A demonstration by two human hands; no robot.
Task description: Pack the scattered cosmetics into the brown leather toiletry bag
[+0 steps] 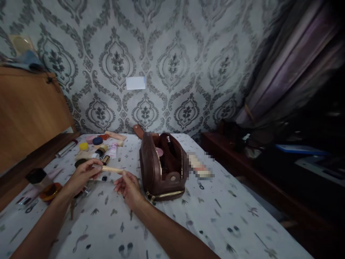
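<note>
Between my two hands is a slim tan stick-shaped item (pixel 112 169), lying nearly level above the table; its exact kind is not clear. My left hand (pixel 83 176) pinches its left end. At the right end, the fingertips of my right hand (pixel 130 189) close on it. Just right of that hand, a brown leather toiletry bag (pixel 147 165) stands with its top unzipped. Inside the bag are a pink round item (pixel 159 152) and a dark item with a silver part (pixel 169 143). Several cosmetics lie beyond my left hand, including a blue-lidded jar (pixel 97 141) and a pink-and-white tube (pixel 113 150).
Near my left forearm are an amber round container (pixel 50 192) and a dark-capped bottle (pixel 37 178). A yellow-capped item (pixel 83 146) sits farther back. A blurred-out packet (pixel 199 166) lies right of the bag. The patterned cloth (pixel 215 219) covers the table; a wooden panel (pixel 29 108) rises at left.
</note>
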